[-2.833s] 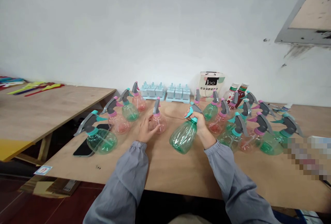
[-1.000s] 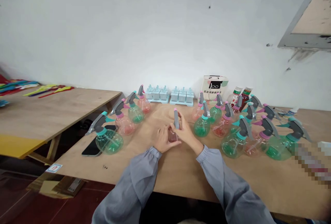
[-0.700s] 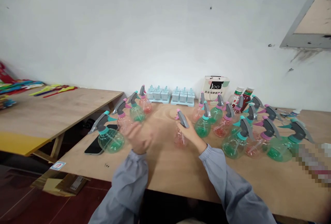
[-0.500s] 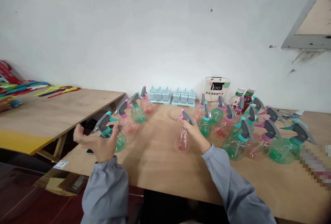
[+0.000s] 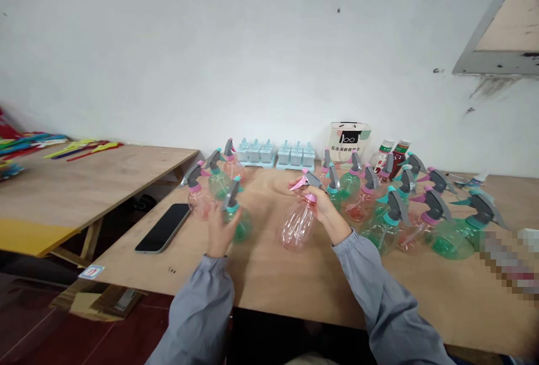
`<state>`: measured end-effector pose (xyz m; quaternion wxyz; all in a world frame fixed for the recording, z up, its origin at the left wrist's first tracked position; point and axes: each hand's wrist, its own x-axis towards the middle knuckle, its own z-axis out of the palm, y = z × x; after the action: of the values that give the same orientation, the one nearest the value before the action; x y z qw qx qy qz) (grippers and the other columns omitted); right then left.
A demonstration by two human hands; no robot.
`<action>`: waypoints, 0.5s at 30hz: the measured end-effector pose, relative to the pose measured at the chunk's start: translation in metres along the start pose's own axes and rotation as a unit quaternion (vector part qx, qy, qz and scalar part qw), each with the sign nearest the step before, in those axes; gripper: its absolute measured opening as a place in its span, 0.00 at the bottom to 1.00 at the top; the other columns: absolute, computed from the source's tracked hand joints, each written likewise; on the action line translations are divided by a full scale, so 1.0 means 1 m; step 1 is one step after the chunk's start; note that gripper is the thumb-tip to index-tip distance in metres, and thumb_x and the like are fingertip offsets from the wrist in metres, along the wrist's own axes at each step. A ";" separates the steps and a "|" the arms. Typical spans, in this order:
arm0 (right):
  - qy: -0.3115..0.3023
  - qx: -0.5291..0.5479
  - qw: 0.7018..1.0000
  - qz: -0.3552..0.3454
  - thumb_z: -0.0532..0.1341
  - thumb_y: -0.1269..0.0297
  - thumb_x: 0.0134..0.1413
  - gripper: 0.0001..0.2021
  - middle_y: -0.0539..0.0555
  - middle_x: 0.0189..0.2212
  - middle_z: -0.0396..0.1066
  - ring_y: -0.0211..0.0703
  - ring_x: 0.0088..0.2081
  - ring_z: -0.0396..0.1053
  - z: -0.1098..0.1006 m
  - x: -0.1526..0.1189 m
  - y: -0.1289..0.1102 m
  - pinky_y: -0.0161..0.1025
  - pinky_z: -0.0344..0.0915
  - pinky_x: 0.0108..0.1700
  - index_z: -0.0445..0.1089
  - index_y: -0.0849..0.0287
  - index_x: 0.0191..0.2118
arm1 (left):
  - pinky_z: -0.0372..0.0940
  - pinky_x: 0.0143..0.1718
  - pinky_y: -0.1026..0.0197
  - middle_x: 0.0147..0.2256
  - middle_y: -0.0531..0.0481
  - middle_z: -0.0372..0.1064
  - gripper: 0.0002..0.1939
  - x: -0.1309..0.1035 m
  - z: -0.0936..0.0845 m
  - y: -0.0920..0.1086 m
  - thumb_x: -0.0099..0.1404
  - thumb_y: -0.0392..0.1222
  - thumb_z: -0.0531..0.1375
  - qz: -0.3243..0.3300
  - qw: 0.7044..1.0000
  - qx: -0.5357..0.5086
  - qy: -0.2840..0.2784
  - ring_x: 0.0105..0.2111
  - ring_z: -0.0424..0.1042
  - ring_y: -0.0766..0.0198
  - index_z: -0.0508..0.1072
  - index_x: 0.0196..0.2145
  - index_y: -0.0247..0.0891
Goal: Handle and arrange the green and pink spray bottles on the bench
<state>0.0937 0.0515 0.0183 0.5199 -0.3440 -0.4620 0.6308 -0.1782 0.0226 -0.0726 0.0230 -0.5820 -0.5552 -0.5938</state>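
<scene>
My right hand (image 5: 322,206) is wrapped round the neck of a clear pink spray bottle (image 5: 297,226), whose pink nozzle points left. Beside a green spray bottle (image 5: 241,224) with a turquoise nozzle is my left hand (image 5: 221,230), thumb and fingers apart; its fingertips reach the bottle's left side, and whether they touch it I cannot tell. Behind it stand a pink bottle (image 5: 200,202), a green bottle (image 5: 219,184) and another pink bottle (image 5: 234,168). Several more pink and green spray bottles, among them a green one (image 5: 381,231), stand right of my right hand.
A phone (image 5: 163,228) lies on the wooden table (image 5: 269,275) at the left. Pale blue moulds (image 5: 255,154), a paper bag (image 5: 347,143) and a dark red bottle (image 5: 399,160) stand by the wall. Coloured strips (image 5: 92,149) lie on the left-hand table (image 5: 105,179).
My left hand has moved right and forward to the green bottle, uncovering the phone. The pink bottle in my right hand has turned and tilted. The view has shifted slightly.
</scene>
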 end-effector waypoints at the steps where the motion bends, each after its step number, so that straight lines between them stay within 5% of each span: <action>1: -0.011 -0.008 1.000 0.005 0.62 0.63 0.32 0.19 0.55 0.37 0.82 0.53 0.43 0.79 -0.001 0.001 0.000 0.37 0.71 0.33 0.76 0.55 0.37 | 0.68 0.48 0.47 0.39 0.43 0.72 0.17 0.001 0.014 0.008 0.62 0.56 0.61 0.013 1.000 -0.010 -0.016 0.43 0.73 0.52 0.72 0.40 0.39; 6: -0.038 -0.040 0.998 0.007 0.61 0.63 0.33 0.14 0.54 0.33 0.81 0.48 0.39 0.78 -0.007 0.006 0.007 0.37 0.69 0.33 0.73 0.55 0.33 | 0.69 0.50 0.49 0.40 0.45 0.75 0.16 0.011 0.069 0.035 0.65 0.54 0.60 0.051 0.988 -0.065 -0.128 0.44 0.75 0.54 0.73 0.44 0.40; 15: 0.049 0.026 0.998 0.005 0.59 0.64 0.28 0.08 0.52 0.25 0.77 0.42 0.26 0.72 -0.005 0.005 0.007 0.36 0.67 0.26 0.68 0.56 0.24 | 0.68 0.54 0.44 0.44 0.41 0.74 0.25 0.010 0.099 0.000 0.61 0.54 0.64 -0.006 0.996 -0.064 -0.063 0.49 0.74 0.50 0.69 0.51 0.38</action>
<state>0.0953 0.0574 0.0103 0.5473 -0.3636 -0.4175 0.6277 -0.1152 0.0967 -0.0950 -0.0531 -0.6156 -0.5194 -0.5903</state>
